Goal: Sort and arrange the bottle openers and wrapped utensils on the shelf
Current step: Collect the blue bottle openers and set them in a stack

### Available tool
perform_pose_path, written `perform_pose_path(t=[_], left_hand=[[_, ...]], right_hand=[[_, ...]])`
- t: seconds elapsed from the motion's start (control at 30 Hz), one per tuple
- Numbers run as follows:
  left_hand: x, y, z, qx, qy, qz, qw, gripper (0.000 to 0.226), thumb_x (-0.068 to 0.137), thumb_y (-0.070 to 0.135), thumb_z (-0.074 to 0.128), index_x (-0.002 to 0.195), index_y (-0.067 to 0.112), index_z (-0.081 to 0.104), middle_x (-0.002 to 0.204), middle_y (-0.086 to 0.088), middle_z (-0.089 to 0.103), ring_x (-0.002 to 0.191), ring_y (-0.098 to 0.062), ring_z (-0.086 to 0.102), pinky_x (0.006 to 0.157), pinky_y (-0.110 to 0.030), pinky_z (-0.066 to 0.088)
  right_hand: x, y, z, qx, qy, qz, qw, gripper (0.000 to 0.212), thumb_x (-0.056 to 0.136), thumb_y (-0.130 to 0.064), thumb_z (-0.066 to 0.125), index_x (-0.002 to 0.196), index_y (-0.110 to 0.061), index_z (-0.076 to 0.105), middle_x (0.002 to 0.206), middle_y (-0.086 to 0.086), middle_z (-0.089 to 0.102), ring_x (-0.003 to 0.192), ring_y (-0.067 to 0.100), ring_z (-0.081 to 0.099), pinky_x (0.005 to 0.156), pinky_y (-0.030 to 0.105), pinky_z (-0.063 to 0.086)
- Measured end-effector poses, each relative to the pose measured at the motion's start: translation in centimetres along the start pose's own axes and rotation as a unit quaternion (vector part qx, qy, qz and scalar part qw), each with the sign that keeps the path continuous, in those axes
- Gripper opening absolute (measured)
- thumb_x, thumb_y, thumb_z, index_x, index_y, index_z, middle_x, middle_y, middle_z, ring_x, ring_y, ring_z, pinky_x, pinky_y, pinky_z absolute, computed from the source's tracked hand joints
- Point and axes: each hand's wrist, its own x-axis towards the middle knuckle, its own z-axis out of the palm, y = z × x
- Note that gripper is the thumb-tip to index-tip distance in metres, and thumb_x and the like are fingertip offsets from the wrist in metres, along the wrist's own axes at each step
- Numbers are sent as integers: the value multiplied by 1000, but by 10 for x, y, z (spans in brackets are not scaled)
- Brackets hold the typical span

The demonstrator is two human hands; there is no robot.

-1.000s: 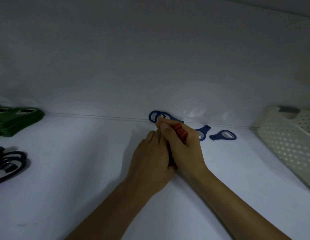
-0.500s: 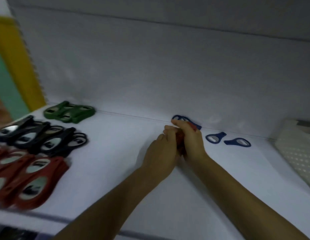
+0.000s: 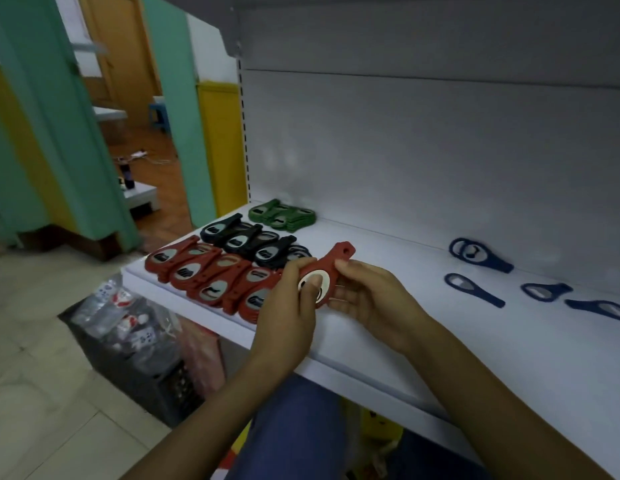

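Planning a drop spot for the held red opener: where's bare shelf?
Bare shelf between the black openers and the blue openers; also the front strip before the blue ones. Crowded: left end, with green openers, black and red openers packed together.

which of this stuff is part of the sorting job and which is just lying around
Part of the job:
red opener, held by left hand and right hand
red row
black row
green stack
loose blue openers
shelf

Just lying about:
black crate of packets on the floor
blue stool, far back
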Motion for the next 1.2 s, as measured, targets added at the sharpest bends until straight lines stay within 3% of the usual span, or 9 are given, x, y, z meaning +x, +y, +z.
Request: perform_pose_path(t=[0.2, 0.37, 0.4, 0.47, 0.57, 0.67, 0.9, 1.07, 1.2], left_hand=[[-4, 4, -3, -15, -48, -17, 999, 30, 98, 29, 38, 123, 16, 48, 99, -2, 64, 75, -10, 59, 72, -28, 50], [7, -7, -27, 264, -17, 120, 957, 54, 96, 53, 32, 131, 16, 48, 121, -3, 57, 112, -23, 51, 91, -35, 38], [5, -14, -37, 283, -7, 151, 947, 57, 94, 55, 33, 131, 15, 48, 127, -4, 56, 118, -24, 48, 95, -35, 34], [-2, -31, -54, 296, -14, 192, 936, 69, 90, 61, 33, 135, 11, 45, 139, -6, 48, 131, -23, 38, 105, -34, 24], [-14, -56, -65, 320, -46, 221, 920, 82, 84, 67, 39, 140, 7, 38, 149, -7, 35, 139, -21, 25, 113, -39, 18], [-16, -64, -61, 322, -38, 238, 915, 77, 87, 63, 39, 140, 7, 38, 148, -5, 35, 140, -19, 25, 115, -36, 15], [-8, -76, -45, 363, -77, 278, 886, 55, 92, 46, 42, 125, 6, 58, 132, -6, 57, 127, -22, 49, 109, -38, 28], [-6, -81, -46, 357, -70, 276, 890, 43, 95, 34, 41, 119, 7, 62, 123, -5, 63, 115, -22, 58, 107, -38, 32], [-3, -74, -53, 366, -92, 284, 881, 43, 93, 35, 42, 113, 6, 66, 120, -8, 64, 115, -25, 59, 106, -41, 36]], right_hand=[[-15, 3, 0, -88, 31, -91, 992, 24, 84, -20, 66, 103, -6, 69, 98, 9, 74, 91, 25, 71, 74, 27, 58], [-13, -5, 8, -214, 112, -194, 951, 12, 80, -14, 72, 91, -10, 70, 87, 13, 74, 74, 19, 72, 63, 17, 55], [-11, -3, 8, -316, 131, -233, 910, 17, 79, -16, 74, 95, -11, 69, 87, 8, 74, 72, 16, 70, 66, 17, 56], [-6, 5, 7, -531, 130, -333, 768, 29, 79, -20, 76, 106, -11, 69, 90, 2, 73, 75, 14, 68, 71, 25, 58], [4, 22, 14, -686, 54, -458, 563, 31, 73, -13, 78, 102, -7, 72, 87, 9, 73, 73, 27, 69, 56, 36, 57], [12, 32, 20, -728, -16, -516, 451, 37, 63, -5, 85, 97, 1, 73, 91, 15, 73, 74, 27, 71, 51, 31, 56], [20, 31, 13, -715, -93, -462, 517, 32, 69, -4, 77, 100, -5, 73, 96, 12, 74, 77, 26, 71, 59, 32, 59], [15, 40, 12, -647, 1, -387, 657, 23, 81, -23, 69, 100, -10, 72, 100, 8, 71, 89, 27, 68, 75, 41, 58], [18, 40, 7, -625, -4, -316, 714, 17, 88, -25, 66, 101, -14, 70, 99, 0, 66, 90, 17, 61, 75, 39, 52]])
